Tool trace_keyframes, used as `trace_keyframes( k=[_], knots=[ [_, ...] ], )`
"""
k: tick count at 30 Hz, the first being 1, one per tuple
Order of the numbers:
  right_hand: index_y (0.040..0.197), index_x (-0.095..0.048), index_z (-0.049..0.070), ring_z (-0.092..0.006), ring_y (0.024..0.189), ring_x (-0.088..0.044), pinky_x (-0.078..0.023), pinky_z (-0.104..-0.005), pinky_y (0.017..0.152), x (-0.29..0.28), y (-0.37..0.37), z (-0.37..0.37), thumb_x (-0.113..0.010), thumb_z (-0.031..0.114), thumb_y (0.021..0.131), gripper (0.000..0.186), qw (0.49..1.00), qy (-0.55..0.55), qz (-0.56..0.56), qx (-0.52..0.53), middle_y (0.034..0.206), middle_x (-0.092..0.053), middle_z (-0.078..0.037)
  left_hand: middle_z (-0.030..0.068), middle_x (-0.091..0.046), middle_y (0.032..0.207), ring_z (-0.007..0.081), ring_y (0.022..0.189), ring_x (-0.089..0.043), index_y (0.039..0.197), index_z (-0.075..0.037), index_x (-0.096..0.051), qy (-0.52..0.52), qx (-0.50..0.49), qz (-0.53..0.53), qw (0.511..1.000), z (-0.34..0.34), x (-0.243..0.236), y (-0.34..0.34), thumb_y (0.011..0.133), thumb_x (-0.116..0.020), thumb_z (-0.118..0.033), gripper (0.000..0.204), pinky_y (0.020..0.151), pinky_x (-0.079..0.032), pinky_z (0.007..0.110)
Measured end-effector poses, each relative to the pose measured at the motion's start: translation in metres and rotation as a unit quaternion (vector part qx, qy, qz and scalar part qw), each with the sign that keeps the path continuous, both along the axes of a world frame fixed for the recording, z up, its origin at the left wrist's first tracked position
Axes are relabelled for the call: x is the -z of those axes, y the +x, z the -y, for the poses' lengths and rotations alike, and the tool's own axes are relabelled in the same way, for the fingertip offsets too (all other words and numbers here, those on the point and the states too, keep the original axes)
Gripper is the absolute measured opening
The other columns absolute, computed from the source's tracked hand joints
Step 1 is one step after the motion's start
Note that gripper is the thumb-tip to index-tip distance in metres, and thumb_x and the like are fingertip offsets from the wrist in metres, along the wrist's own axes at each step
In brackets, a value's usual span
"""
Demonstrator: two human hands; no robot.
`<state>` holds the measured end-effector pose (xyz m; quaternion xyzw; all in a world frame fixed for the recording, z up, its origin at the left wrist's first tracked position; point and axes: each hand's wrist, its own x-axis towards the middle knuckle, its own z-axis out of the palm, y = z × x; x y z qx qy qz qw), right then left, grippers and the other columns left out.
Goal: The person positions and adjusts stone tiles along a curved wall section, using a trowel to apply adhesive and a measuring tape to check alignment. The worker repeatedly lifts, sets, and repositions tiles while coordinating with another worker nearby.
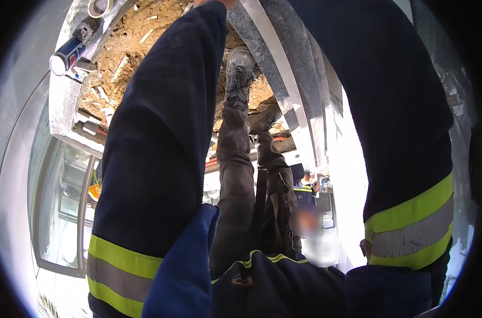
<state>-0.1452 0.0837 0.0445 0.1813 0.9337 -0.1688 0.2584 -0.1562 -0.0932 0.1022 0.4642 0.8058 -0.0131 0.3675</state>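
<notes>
Both my arms reach up past the top edge, in dark navy sleeves with yellow-green and grey reflective bands. Of my left hand (218, 3) only a sliver by the cuff shows; its fingers and anything in them are cut off. My right hand lies outside the picture beyond the right sleeve (384, 95). Nearest the arms are long dark-grey stone strips (296, 58) with a pale edge, running down between the sleeves. Below my body my dark trousers (235, 175) end in a dusty boot (240, 69) on brown soil.
Loose soil (140, 42) with pale chips lies to the left. On a light ledge (66, 111) rest a blue-and-white can (67, 57) and a tape roll (99, 7). Orange piping (211, 161) crosses behind my legs. Another person (304, 196) with a white helmet (323, 249) appears upside down.
</notes>
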Motion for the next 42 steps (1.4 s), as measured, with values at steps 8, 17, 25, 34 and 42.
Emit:
trace_keyframes(
  k=[8,17,25,34,42],
  knots=[
    [0.164,-0.007,0.019,-0.0416,0.073,-0.071,-0.057,-0.0537,0.069,-0.156,0.371,0.341,-0.05,0.0,0.092,0.087,0.896,-0.221,0.159,0.35,0.078,-0.069,-0.026,0.0291,-0.07,0.112,0.0455,0.107,-0.067,0.16,0.001,0.008,0.042,0.018,-0.018,0.999,0.0,0.001,-0.002,0.091,-0.072,-0.037,0.112,0.093,-0.052,0.049],
    [0.164,-0.01,0.013,-0.0412,0.071,-0.069,-0.055,-0.0518,0.071,-0.197,0.373,0.316,-0.054,-0.008,0.082,0.096,0.887,-0.25,0.095,0.377,0.074,-0.068,-0.025,0.0225,-0.073,0.11,0.0388,0.105,-0.07,0.142,0.001,-0.047,0.016,0.029,-0.054,0.998,-0.003,-0.005,-0.026,0.092,-0.07,-0.048,0.074,0.087,-0.055,0.049],
    [0.162,-0.022,0.012,-0.0447,0.091,-0.07,-0.056,-0.0526,0.081,-0.13,0.09,0.08,-0.054,0.001,0.09,0.079,0.943,-0.035,-0.131,0.304,0.096,-0.071,-0.028,0.0213,-0.072,0.115,0.0353,0.104,-0.071,0.162,-0.011,0.011,-0.074,-0.011,-0.037,0.997,-0.016,-0.042,-0.002,0.091,-0.074,-0.044,0.116,0.087,-0.056,0.044],
    [0.102,-0.078,0.003,-0.038,0.105,-0.071,-0.056,-0.0487,0.091,-0.041,-0.053,-0.026,-0.07,0.019,0.082,0.027,0.979,0.007,-0.058,0.195,0.104,-0.073,-0.026,0.0173,-0.073,0.112,0.0329,0.101,-0.073,0.163,-0.017,0.013,-0.054,-0.024,0.02,0.998,-0.01,-0.025,-0.004,0.093,-0.072,-0.041,0.113,0.082,-0.056,0.042],
    [0.157,-0.034,0.007,-0.0424,0.097,-0.071,-0.056,-0.0519,0.086,-0.14,0.098,0.088,-0.052,0.007,0.093,0.066,0.957,-0.107,0.031,0.267,0.104,-0.072,-0.026,0.0193,-0.072,0.113,0.0341,0.099,-0.073,0.163,-0.016,0.012,-0.064,-0.034,0.024,0.997,-0.017,-0.044,-0.012,0.094,-0.07,-0.042,0.111,0.082,-0.057,0.045]
  ],
)
